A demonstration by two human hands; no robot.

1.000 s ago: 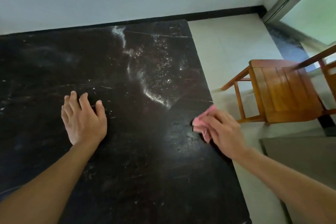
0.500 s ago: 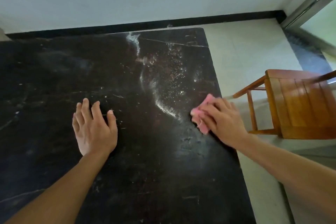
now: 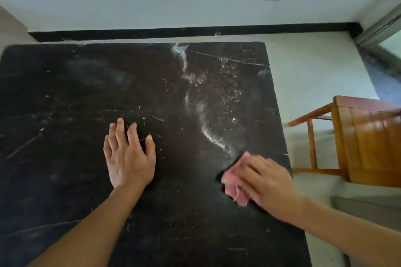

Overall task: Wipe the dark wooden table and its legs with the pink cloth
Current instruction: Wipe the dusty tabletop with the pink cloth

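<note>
Wiping is under way in the head view, the only one we have. Over the last second the right hand (image 3: 265, 182) has drawn the crumpled pink cloth (image 3: 233, 182) back toward us along the right side of the scratched dark wooden table (image 3: 86, 93). Half a second ago the cloth sat about level with the near tip of the white dusty streak (image 3: 208, 131). Now it lies clearly nearer us than that tip, close to the table's right edge. The hand is smeared with motion blur, so we judge it to be mid-stroke. The streak and the speckled patch beyond it look unchanged, which tells us the dirtiest part of the top has yet to be wiped. The legs are out of sight below the top, so we cannot tell their state, and we judge much of the task to be left. The right hand's fingers (image 3: 252, 168) are bent over the bunched cloth, gripping it and pressing it to the wood, with the forearm reaching in from the lower right. The left hand (image 3: 128, 158) has stayed where it was, flat on the table left of the streak, palm down, fingers straight and slightly spread, holding nothing. It seems to brace us as we lean. An orange-brown wooden chair (image 3: 364, 143) stands on the pale floor just off the table's right side.
</note>
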